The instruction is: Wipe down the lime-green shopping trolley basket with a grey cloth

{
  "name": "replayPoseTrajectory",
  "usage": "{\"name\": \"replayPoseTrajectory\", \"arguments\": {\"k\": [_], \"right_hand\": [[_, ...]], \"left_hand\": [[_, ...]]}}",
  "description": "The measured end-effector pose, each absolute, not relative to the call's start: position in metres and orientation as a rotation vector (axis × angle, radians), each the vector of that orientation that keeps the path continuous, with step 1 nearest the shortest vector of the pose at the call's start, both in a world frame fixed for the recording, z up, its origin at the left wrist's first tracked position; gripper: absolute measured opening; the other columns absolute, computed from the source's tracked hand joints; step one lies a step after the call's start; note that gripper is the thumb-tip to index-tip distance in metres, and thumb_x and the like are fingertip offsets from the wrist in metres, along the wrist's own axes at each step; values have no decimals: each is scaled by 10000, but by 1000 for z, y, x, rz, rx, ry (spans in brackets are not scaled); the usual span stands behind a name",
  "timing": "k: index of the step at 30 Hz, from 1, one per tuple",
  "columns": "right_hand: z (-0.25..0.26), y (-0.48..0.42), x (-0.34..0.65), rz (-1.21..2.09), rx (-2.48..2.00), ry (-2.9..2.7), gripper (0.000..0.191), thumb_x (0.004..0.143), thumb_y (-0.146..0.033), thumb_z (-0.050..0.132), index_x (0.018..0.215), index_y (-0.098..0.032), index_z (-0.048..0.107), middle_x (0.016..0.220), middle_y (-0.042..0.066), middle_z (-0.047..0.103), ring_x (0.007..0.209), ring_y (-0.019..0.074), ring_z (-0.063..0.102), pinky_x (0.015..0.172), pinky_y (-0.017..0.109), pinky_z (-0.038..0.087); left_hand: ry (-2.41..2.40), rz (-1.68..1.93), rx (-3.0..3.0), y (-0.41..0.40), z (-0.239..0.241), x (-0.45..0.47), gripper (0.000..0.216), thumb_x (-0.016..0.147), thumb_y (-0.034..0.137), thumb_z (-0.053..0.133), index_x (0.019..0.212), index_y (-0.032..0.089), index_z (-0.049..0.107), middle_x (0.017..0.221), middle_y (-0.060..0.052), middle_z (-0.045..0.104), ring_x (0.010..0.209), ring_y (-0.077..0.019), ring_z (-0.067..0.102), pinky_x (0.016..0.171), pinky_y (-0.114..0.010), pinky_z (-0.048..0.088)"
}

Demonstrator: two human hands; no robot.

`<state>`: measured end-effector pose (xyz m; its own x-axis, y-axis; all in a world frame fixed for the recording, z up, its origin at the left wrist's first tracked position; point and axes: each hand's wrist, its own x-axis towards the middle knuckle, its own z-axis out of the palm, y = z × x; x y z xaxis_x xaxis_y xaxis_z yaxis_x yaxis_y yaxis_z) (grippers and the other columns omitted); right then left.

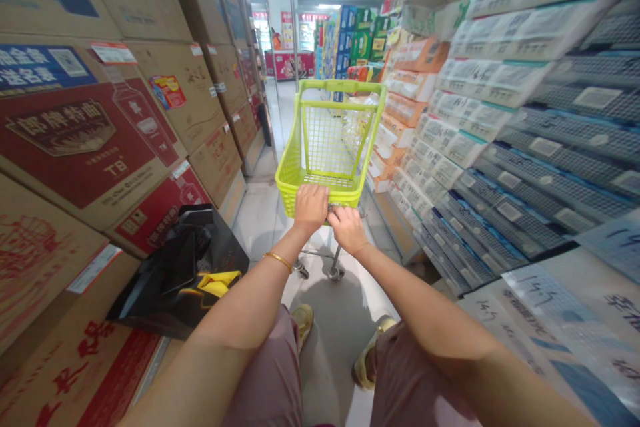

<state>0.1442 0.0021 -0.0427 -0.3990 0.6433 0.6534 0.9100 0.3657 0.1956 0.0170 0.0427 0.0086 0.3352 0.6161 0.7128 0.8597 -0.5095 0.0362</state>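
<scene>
A lime-green shopping cart [327, 107] stands straight in front of me, its mesh basket facing up and its wheels on the floor. My left hand [311, 205] lies over the near rim of the cart, fingers closed on it. Just to its right, my right hand [346, 225] grips the same near edge, a little lower. The two hands almost touch. Part of the rim is hidden beneath them. A gold bracelet [278, 260] circles my left wrist. No goods can be made out in the basket.
Stacked cardboard cartons [100, 127] line the left side, with a black bag [185, 267] leaning there. Tall piles of packaged goods [500, 187] rise close on the right. A pale tiled floor [260, 210] runs ahead toward a red display counter [295, 65].
</scene>
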Motion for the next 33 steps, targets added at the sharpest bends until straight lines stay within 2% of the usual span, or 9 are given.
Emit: {"name": "replayPoseTrajectory", "arguments": {"k": [11, 16, 21, 25, 33], "right_hand": [[2, 4, 148, -674, -1320, -1763, 260, 813, -123, 427, 935, -220, 635, 969, 70, 529, 889, 191, 404, 782, 313, 291], [-10, 5, 148, -669, -1359, -1868, 244, 844, -154, 424, 948, -227, 633, 970, 69, 548, 862, 190, 401, 754, 314, 279], [-35, 3, 148, -671, -1398, -2016, 226, 873, -200, 421, 977, -226, 619, 971, 72, 571, 844, 194, 396, 720, 318, 257], [-45, 2, 149, -735, -1363, -2144, 191, 876, -218, 429, 904, -220, 619, 937, 57, 585, 800, 186, 391, 701, 316, 251], [-6, 2, 150, -720, -1336, -1799, 239, 839, -138, 428, 935, -222, 630, 958, 65, 544, 874, 185, 407, 772, 309, 283]], "left_hand": [[-1309, -947, -2283, 42, 9, 17, 283, 903, 235, 317, 729, 190, 536, 734, -66, 574, 752, -220, 492, 717, -344, 321], [-1307, -966, -2315, 43, 9, 15, 209, 877, 224, 369, 765, 191, 542, 761, -70, 577, 776, -226, 491, 722, -346, 327], [-1313, -1006, -2300, 44, 7, 16, 320, 921, 254, 277, 739, 194, 533, 742, -70, 570, 771, -216, 492, 741, -350, 321], [-1301, -1001, -2255, 44, 7, 18, 347, 929, 267, 258, 723, 193, 526, 728, -66, 566, 761, -212, 488, 739, -345, 318], [-1326, -960, -2274, 41, 9, 19, 290, 906, 243, 308, 723, 194, 527, 733, -66, 570, 757, -219, 492, 719, -345, 324]]}}
